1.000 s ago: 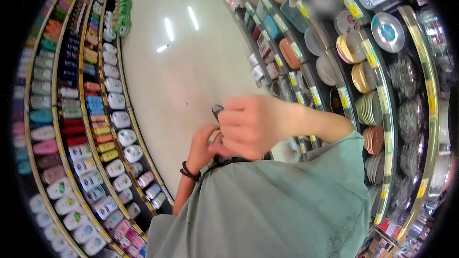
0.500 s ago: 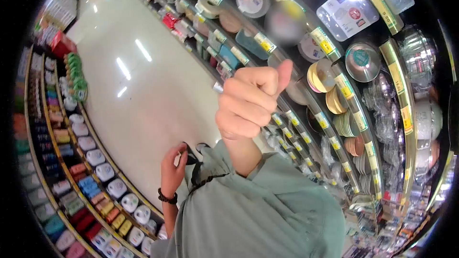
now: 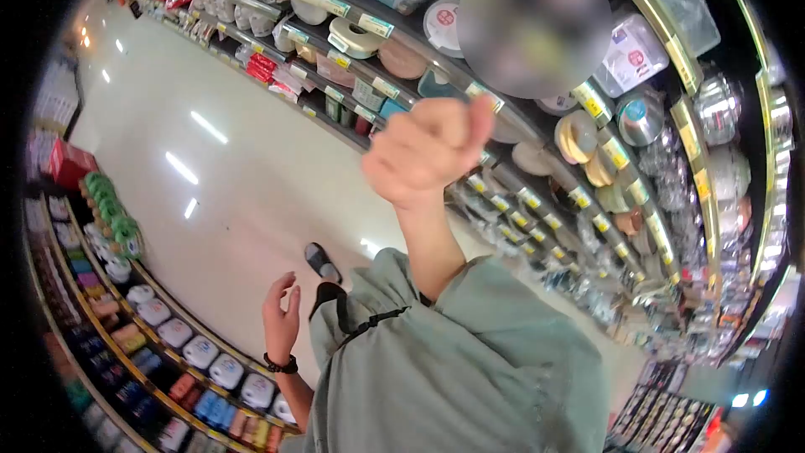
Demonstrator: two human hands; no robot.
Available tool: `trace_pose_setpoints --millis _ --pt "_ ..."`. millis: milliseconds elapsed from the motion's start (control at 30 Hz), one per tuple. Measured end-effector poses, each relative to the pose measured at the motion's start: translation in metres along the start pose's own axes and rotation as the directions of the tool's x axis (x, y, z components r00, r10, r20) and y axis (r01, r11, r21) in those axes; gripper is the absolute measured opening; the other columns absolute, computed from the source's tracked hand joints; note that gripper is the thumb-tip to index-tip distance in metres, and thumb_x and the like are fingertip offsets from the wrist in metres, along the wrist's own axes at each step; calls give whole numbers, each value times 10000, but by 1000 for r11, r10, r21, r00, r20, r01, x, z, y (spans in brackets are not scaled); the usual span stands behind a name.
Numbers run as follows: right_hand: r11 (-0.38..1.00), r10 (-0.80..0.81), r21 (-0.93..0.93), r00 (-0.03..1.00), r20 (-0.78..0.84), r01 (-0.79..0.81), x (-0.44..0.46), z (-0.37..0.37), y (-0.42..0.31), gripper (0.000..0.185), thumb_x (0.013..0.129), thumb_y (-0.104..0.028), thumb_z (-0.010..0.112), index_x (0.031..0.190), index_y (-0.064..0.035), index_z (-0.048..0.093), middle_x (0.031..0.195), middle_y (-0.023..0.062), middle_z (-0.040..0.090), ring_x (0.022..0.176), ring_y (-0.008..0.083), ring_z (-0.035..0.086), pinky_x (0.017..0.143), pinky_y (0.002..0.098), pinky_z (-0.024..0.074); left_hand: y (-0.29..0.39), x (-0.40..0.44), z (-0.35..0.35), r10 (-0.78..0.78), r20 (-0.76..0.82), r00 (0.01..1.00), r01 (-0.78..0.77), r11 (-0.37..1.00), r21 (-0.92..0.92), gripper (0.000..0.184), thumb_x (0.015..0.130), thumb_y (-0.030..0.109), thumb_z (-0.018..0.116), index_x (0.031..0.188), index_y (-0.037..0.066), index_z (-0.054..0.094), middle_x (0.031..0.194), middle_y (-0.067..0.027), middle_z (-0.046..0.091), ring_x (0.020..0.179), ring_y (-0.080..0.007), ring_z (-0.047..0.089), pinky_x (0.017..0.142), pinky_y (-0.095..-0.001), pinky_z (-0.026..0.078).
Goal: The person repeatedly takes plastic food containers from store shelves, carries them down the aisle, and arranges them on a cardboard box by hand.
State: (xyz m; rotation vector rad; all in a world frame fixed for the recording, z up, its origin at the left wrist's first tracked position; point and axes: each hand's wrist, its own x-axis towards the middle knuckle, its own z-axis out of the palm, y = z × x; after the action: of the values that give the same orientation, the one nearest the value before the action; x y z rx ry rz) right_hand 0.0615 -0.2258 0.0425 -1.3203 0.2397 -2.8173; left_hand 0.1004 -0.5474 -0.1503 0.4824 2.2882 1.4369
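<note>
My right hand point(image 3: 429, 151) is raised in front of my chest, closed in a fist with the thumb sticking up. I see nothing held in it, though motion blurs it a little. Behind it are shelves of kitchenware, with a gap I cannot judge. Down at my left side hangs my left hand point(image 3: 281, 315), its fingers loosely stretched and apart, holding nothing. A dark beaded bracelet point(image 3: 281, 364) circles that wrist. Below the left hand, white-lidded containers point(image 3: 201, 351) line the edge of a low shelf.
Shelves on the right carry a cream lidded box point(image 3: 354, 38), a metal pot point(image 3: 641, 117) and stacked bowls point(image 3: 576, 136). A large blurred patch point(image 3: 537, 25) hides part of them. Green-topped packs point(image 3: 109, 214) and a red box point(image 3: 71, 164) stand left of the pale aisle floor point(image 3: 226, 218).
The view has swung, shifting shelves and aisle. My right fist sits slightly further left, still closed. My left hand is lower and further left, its fingers straighter. A slippered foot shows more fully.
</note>
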Motion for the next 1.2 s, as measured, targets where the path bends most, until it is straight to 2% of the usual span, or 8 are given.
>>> trace_pose_setpoints --millis 67,167,233,267,333,367,533,1200 --pt "910 -54 -366 819 -572 -196 0 -2 27 359 1022 -363 560 769 -110 530 589 -19 455 478 73 414 449 258 346 -18 14 -41 16 -62 998 -16 1000 5 258 998 111 601 1237 19 633 1193 -115 690 1082 -210 651 915 -337 506" --pt "180 -52 -816 823 -565 -549 -7 -65 87 276 950 -245 674 1084 -5 698 910 90 696 859 158 660 732 321 541 -51 28 -93 -131 -107 986 128 991 -36 291 1019 126 573 1286 13 603 1203 -108 673 1103 -179 630 946 -324 493" --pt "409 -138 -819 860 -491 -401 -6 -126 190 303 962 -280 618 926 7 709 826 143 724 757 153 658 645 357 522 -52 33 -115 -140 -89 986 132 987 -90 301 1037 163 559 1294 14 605 1199 -119 671 1090 -193 634 935 -343 495" --pt "168 225 -691 710 -667 -703 7 -121 203 274 931 -254 635 969 11 691 896 161 717 819 224 683 718 375 540 -39 34 -121 -186 -52 981 182 981 -69 317 1048 195 536 1284 -8 596 1191 -122 665 1092 -197 624 959 -355 482" --pt "-270 353 -817 737 -576 -509 -1 -161 310 292 874 -304 601 880 -39 724 744 133 708 723 359 686 658 457 549 -98 23 -144 -211 -14 977 208 971 -117 356 1038 164 542 1347 -12 533 1239 -132 640 1146 -198 596 997 -366 468" --pt "-360 612 -816 546 -572 -452 12 -159 344 285 842 -276 607 921 -39 744 868 155 726 810 361 695 685 469 550 -125 18 -153 -232 0 973 229 963 -139 384 1033 149 545 1378 -15 501 1263 -137 627 1173 -198 582 1016 -372 462" --pt "-149 969 -971 169 -181 -186 -4 -134 445 314 807 -244 650 1001 -15 742 1065 156 710 924 336 655 736 488 515 -137 35 -162 -382 251 890 389 921 19 396 1023 193 580 1373 17 522 1248 -113 645 1129 -192 597 962 -338 467" --pt "-449 880 -882 -244 -408 -142 -1 -90 472 610 856 -338 523 1367 -10 473 1350 269 512 1279 380 465 1046 514 387 -204 -24 -213 -526 -89 846 350 673 -652 439 1020 340 570 1342 42 549 1230 -103 658 1133 -259 629 967 -407 488"
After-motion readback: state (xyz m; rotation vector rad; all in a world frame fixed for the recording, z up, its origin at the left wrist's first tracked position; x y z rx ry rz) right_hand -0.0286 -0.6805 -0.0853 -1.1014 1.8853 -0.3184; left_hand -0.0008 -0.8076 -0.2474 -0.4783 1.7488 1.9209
